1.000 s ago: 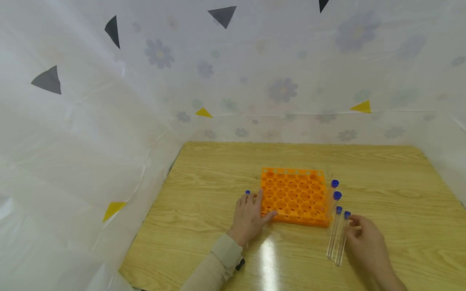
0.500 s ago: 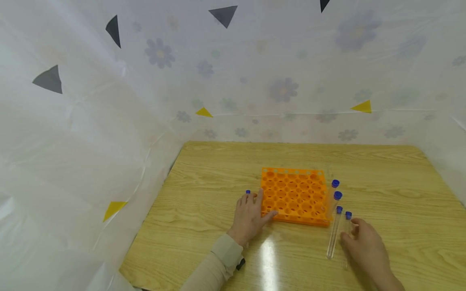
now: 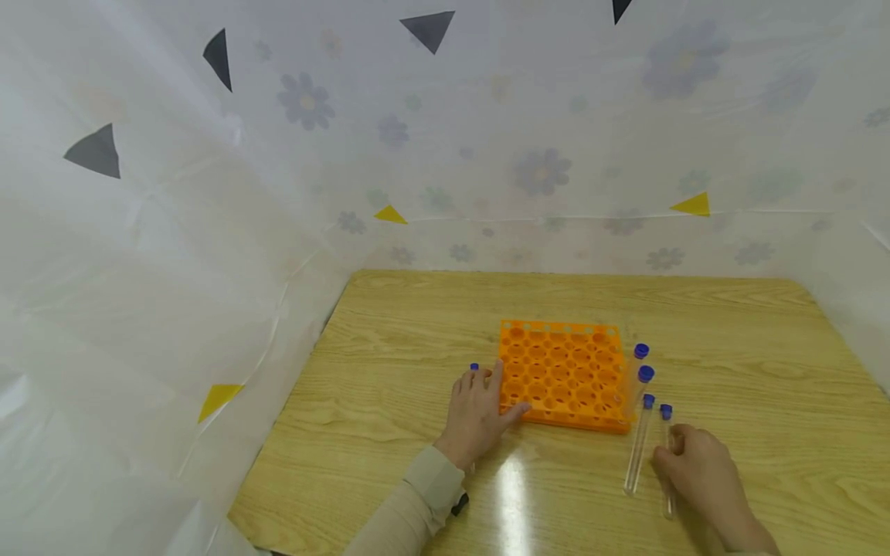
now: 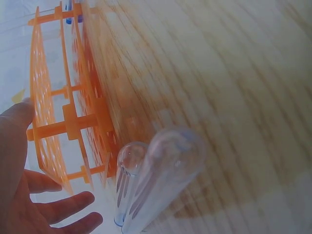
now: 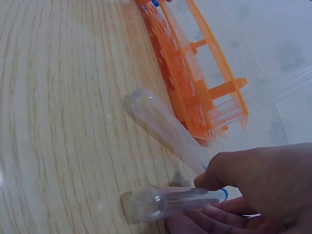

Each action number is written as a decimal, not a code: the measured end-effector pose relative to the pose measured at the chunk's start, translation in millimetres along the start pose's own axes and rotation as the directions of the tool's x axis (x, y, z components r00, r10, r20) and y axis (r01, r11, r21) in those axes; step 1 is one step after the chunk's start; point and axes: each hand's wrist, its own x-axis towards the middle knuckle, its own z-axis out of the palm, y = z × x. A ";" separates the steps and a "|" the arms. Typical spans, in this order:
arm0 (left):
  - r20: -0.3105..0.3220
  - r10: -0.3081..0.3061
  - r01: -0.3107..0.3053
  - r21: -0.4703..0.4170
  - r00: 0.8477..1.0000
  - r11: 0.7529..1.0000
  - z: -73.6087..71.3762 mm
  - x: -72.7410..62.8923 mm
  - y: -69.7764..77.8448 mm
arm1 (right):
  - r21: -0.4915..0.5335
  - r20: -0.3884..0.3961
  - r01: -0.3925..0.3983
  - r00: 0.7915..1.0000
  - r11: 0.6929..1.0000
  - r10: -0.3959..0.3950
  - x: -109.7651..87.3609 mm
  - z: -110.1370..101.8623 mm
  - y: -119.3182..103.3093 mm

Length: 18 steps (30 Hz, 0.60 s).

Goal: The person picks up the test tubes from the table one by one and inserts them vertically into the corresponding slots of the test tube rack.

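My right hand (image 3: 698, 467) pinches a clear test tube with a blue cap (image 3: 666, 411) between thumb and fingers. In the right wrist view the rounded end of this tube (image 5: 151, 202) points away from the hand, low over the wood. A second capped test tube (image 3: 636, 452) lies to its left. My left hand (image 3: 476, 417) rests on the left side of an orange test tube rack (image 3: 559, 374), fingers extended, thumb on its front edge. Two clear tubes (image 4: 168, 168) lie near that hand; in the head view it mostly hides them, with one blue cap (image 3: 474, 367) showing.
Two more blue-capped tubes (image 3: 646, 374) stand up at the rack's right end. Everything is on a wood-grain table (image 3: 389, 324). White patterned sheeting (image 3: 459, 177) encloses the back and sides.
The right hand has taken hold of the outer right tube and shifted it slightly right, swinging its rounded end rightward, away from its neighbour. The left hand and the rack stay put.
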 end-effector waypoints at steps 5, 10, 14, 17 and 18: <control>-0.030 0.014 -0.013 0.019 0.999 1.000 0.4 -0.3 0.2 | 0.013 0.024 -0.014 1.000 1.000 0.014 2.4 -1.9 0.7; -0.039 0.020 -0.019 0.041 0.999 0.999 0.6 -0.7 0.4 | 0.042 0.039 -0.026 0.999 0.999 0.024 4.1 -2.6 4.1; -0.042 0.022 -0.020 0.052 0.999 0.998 1.1 -0.4 0.6 | 0.048 -0.010 0.018 1.000 0.999 -0.017 5.7 -3.8 6.2; -0.045 0.024 -0.021 0.056 0.999 0.998 1.5 -0.3 0.5 | 0.050 -0.057 0.059 0.997 0.997 -0.056 8.1 -6.2 5.2; -0.046 0.025 -0.022 0.059 0.999 0.998 1.6 -0.3 0.4 | 0.056 -0.066 0.068 0.996 0.996 -0.064 9.0 -7.2 4.6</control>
